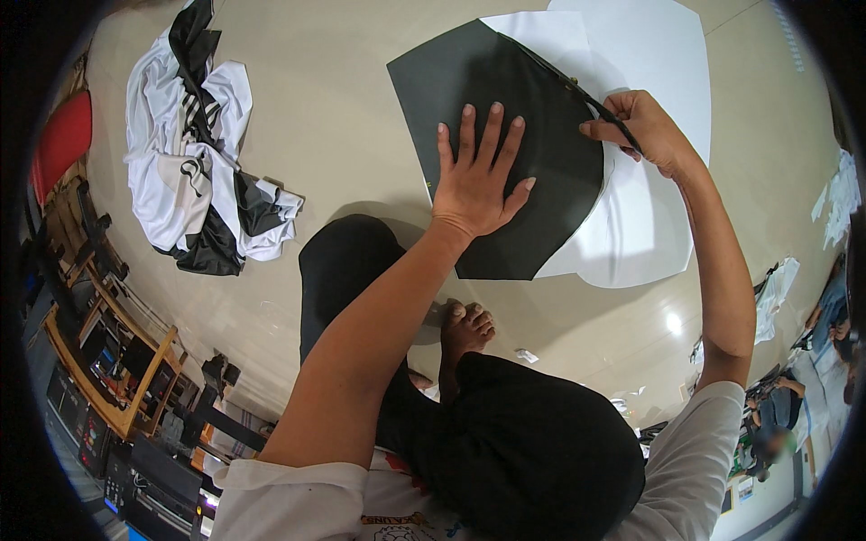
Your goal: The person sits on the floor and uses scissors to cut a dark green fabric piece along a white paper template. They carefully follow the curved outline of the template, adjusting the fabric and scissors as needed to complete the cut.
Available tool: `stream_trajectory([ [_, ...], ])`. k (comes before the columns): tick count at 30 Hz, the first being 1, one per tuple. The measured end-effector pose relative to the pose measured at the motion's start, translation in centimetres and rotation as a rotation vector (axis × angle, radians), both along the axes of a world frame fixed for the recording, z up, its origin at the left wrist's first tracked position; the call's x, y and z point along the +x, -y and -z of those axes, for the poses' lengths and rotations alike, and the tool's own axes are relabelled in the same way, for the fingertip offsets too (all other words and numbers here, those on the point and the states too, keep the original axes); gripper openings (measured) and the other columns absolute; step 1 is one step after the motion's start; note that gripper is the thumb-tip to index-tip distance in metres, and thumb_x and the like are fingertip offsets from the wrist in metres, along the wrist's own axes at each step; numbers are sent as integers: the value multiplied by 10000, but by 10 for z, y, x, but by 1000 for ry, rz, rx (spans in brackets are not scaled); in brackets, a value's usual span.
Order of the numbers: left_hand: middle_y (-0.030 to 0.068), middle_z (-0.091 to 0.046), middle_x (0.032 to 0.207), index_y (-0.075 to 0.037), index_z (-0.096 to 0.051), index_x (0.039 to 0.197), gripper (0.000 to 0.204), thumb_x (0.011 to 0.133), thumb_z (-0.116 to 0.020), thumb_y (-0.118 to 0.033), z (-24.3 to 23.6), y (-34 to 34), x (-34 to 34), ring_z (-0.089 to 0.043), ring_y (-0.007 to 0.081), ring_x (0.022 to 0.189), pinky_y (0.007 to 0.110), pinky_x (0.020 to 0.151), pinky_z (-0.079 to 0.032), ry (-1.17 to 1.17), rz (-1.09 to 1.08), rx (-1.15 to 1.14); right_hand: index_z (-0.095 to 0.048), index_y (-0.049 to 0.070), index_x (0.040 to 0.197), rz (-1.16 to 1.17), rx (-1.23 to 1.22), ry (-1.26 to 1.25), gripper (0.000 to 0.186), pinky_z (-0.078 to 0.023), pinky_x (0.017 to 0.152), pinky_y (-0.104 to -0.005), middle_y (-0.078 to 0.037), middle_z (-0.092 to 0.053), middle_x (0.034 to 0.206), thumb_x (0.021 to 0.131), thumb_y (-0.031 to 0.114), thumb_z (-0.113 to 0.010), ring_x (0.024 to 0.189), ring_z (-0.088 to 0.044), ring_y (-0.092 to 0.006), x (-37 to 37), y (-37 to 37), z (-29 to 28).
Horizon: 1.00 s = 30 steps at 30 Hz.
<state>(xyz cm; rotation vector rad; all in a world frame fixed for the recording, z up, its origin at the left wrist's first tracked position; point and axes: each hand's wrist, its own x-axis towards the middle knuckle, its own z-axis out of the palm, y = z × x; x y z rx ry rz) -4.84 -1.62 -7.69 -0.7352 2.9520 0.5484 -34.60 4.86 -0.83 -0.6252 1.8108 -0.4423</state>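
Note:
A dark sheet (pixel 433 77), apparently cloth, lies on the floor in front of me, overlapping white sheets. My left hand (pixel 480 176) rests flat on it, palm down with fingers spread. At the dark sheet's right edge, my right hand (pixel 639 131) grips a pair of black scissors (pixel 591 101) by the handles. A small brass-coloured pivot shows on them, and their blades lie along that edge, pointing away to the upper left. How far the blades are apart cannot be made out. White sheets (pixel 663 207) with curved outlines extend beneath and to the right.
To the left lies a crumpled heap of white and black cloth (pixel 185 171). A red chair (pixel 63 144) and a wooden frame (pixel 135 388) with equipment stand at the far left. My bent knees flank the near floor. White cloth (pixel 776 298) and another person (pixel 776 419) appear at right.

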Motion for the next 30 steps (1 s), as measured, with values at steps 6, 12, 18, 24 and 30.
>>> stream_trajectory([
  [6, 223, -230, 1788, -135, -346, 1716, 791, 1079, -422, -599, 1, 0, 0, -189, 541, 1624, 759, 1264, -89, -2, -2, 5, -513, 145, 636, -5, -11, 8, 471, -251, 466, -257, 49, -459, 540, 857, 262, -912, 470, -394, -58, 2, 2, -4],
  [12, 223, -235, 1787, -136, -355, 1713, 792, 1076, -426, -600, 1, 0, 0, -193, 540, 1623, 760, 1262, -92, -12, -5, 2, -560, 127, 676, 1, 12, -8, 445, -267, 477, -265, 41, -473, 551, 844, 326, -921, 479, -409, -72, 3, 6, -3],
  [18, 226, -257, 1780, -135, -371, 1707, 787, 1075, -430, -601, 1, 0, 0, -216, 541, 1616, 761, 1261, -99, -29, -12, 6, -706, 54, 758, 2, -12, -13, 433, -247, 439, -254, 22, -508, 516, 821, 403, -955, 417, -436, -88, 4, 9, 7],
  [24, 229, -263, 1777, -135, -375, 1706, 786, 1075, -431, -601, 1, 0, 0, -214, 540, 1618, 760, 1263, -95, -34, -9, 0, -685, 73, 766, 12, -13, -16, 409, -269, 459, -255, 20, -517, 545, 827, 385, -943, 458, -445, -85, 7, 10, 3],
  [30, 226, -252, 1782, -139, -352, 1716, 789, 1079, -431, -598, 1, 0, 0, -211, 535, 1622, 763, 1262, -87, -29, -9, 5, -632, 102, 730, 25, 4, 20, 399, -280, 475, -261, 37, -506, 561, 832, 350, -928, 486, -428, -71, 9, 11, 2],
])
